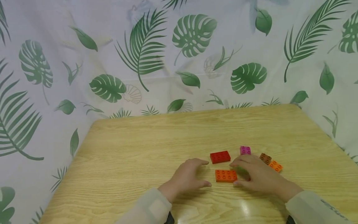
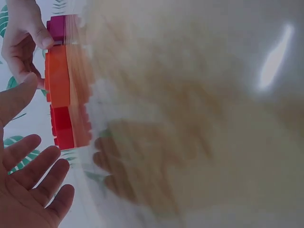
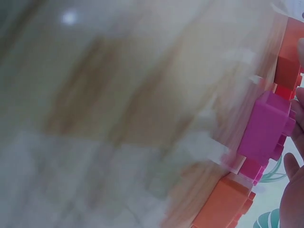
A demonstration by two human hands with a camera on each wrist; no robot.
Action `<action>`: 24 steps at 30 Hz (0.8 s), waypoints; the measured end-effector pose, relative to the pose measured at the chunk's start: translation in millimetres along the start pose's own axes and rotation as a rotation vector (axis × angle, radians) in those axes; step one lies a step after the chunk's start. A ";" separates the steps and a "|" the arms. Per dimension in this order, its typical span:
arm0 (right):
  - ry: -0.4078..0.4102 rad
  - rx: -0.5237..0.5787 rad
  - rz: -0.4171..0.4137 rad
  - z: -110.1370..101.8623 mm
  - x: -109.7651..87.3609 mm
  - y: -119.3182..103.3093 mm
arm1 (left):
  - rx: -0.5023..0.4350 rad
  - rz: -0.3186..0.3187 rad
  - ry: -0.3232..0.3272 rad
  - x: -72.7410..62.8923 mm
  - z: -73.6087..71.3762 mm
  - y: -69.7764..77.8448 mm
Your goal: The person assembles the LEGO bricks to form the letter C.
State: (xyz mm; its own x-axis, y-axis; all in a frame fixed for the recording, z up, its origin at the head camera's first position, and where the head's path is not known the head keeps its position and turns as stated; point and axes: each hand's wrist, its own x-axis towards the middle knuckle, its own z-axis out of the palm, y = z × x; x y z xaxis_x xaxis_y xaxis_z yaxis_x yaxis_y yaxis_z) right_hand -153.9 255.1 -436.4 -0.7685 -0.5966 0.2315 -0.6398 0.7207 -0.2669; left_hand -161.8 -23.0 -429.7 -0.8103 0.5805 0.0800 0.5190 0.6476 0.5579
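Note:
My left hand [image 1: 188,177] is held to the left of the bricks with its thumb and fingers spread apart, touching nothing. My right hand [image 1: 258,174] reaches in from the right, with thumb and forefinger at the right end of a long orange brick [image 1: 225,176], gripping it. Just behind that lies a red brick [image 1: 220,157]. Under the right palm part of a green brick [image 1: 241,170] shows; the rest is hidden. A purple brick [image 3: 267,126] stands close by the right hand in the right wrist view.
Beyond the right hand are a pink brick [image 1: 245,150], a brown brick [image 1: 265,158] and a smaller orange brick [image 1: 276,166]. All lie on a wood-grain table [image 1: 134,149]. A leaf-patterned cloth [image 1: 156,62] hangs behind it and along both sides.

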 end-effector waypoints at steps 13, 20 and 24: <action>0.030 -0.027 -0.086 6.1 1.6 4.1 | -0.104 -0.068 -0.037 15.6 18.8 9.4; 0.013 -0.027 -0.074 5.9 2.6 2.7 | -0.052 -0.070 -0.016 19.1 23.5 12.2; 0.000 -0.011 -0.058 4.4 2.9 0.5 | -0.030 -0.056 -0.001 20.4 25.1 13.7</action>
State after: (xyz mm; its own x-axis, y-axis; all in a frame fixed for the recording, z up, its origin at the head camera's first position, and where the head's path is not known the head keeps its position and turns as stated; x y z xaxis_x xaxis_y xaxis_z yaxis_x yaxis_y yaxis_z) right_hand -156.4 252.3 -440.0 -0.7300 -0.6376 0.2459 -0.6833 0.6885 -0.2430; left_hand -164.3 10.1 -441.2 -0.8376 0.5442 0.0467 0.4642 0.6642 0.5860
